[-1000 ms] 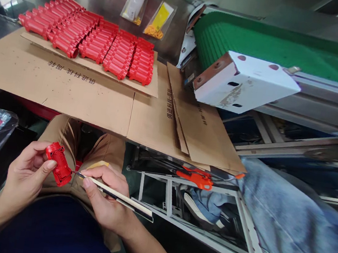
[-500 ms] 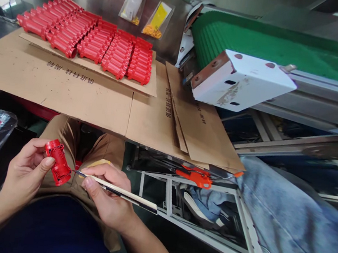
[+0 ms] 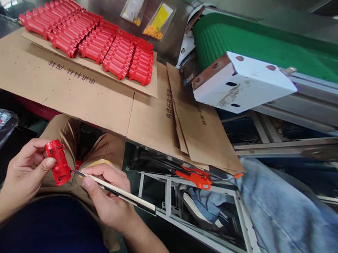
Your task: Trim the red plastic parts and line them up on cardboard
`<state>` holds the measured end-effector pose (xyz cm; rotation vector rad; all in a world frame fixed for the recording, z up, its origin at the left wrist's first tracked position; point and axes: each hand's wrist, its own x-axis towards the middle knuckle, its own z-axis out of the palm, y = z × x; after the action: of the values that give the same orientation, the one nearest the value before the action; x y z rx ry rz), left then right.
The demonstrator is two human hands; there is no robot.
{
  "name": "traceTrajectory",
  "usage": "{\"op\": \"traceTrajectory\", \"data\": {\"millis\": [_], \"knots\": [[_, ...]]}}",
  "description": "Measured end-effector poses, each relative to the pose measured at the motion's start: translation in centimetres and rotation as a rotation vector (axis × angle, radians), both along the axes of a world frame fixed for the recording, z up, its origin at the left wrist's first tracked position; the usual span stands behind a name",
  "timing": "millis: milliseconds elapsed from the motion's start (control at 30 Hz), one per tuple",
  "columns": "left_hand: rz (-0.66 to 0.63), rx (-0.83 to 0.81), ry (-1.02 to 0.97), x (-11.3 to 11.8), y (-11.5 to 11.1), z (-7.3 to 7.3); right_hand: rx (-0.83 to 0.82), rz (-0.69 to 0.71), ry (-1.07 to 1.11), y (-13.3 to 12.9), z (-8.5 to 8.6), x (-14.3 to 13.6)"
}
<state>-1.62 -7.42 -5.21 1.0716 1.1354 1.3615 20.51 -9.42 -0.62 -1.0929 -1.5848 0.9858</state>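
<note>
My left hand (image 3: 24,169) pinches a red plastic cylindrical housing (image 3: 58,161) between thumb and fingers above my lap. It is tilted, and slots and ribs show on the side towards me. My right hand (image 3: 110,193) is closed around a slim pointed tool (image 3: 125,194) with a cream and black handle, gripped like a pen. Its thin dark tip points left, close to the lower right side of the housing; I cannot tell whether they touch. Something yellow (image 3: 100,163) shows behind my right fingers.
Rows of red housings (image 3: 90,39) lie on cardboard (image 3: 97,104) ahead. A plastic-lined box (image 3: 8,118) at left holds more. Two bags (image 3: 159,21) lie behind. A green conveyor belt (image 3: 275,49), orange-handled tool (image 3: 198,177) and another person's denim-clad leg (image 3: 294,217) are at right.
Both hands stay nearly in place. The red housing has turned very slightly in my left fingers, and the view has shifted a little.
</note>
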Motion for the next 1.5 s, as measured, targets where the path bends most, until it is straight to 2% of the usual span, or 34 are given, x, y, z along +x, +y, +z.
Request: {"op": "traceTrajectory", "data": {"millis": [167,267,333,433,500,533,567,633,767,800,867,1033,1367,1500], "knots": [[0.010,0.013,0.001,0.0,0.0,0.1,-0.032,0.010,-0.023,0.3,0.5,0.4],[0.020,-0.003,-0.024,0.1,-0.1,0.0,-0.150,0.036,0.050,0.7,0.0,0.6],[0.021,-0.030,-0.073,0.3,-0.1,0.1,-0.328,0.064,0.250,0.9,-1.1,0.3],[-0.014,-0.081,-0.195,1.0,0.2,0.5,-0.662,0.156,0.713,1.0,-3.2,-0.5],[-0.029,-0.108,-0.258,1.4,0.4,1.0,-0.794,0.256,0.892,0.7,-3.9,-1.1],[-0.026,-0.113,-0.273,1.5,0.5,1.2,-0.807,0.306,0.920,0.5,-3.9,-1.2],[-0.019,-0.113,-0.278,1.6,0.6,1.4,-0.778,0.341,0.907,0.2,-3.7,-1.2],[-0.002,-0.101,-0.272,1.7,0.8,1.6,-0.605,0.332,0.786,-0.3,-2.8,-1.0],[0.054,-0.098,-0.258,1.4,0.6,1.4,-0.002,0.120,0.232,-0.8,-0.8,0.1],[0.071,-0.106,-0.258,1.4,0.6,1.3,0.111,0.090,0.124,-0.9,-0.6,0.2],[0.095,-0.120,-0.255,1.3,0.3,1.1,0.230,0.068,-0.001,-1.0,-0.5,0.3],[0.099,-0.090,-0.199,1.1,-0.1,0.9,0.234,0.060,-0.081,-1.1,-1.0,0.1],[0.104,-0.039,-0.129,0.7,-0.3,0.4,0.163,0.049,-0.006,-1.4,-1.0,-0.1],[0.106,-0.044,-0.127,0.8,-0.4,0.5,0.019,0.095,0.064,-1.5,-1.2,-0.3]]}}
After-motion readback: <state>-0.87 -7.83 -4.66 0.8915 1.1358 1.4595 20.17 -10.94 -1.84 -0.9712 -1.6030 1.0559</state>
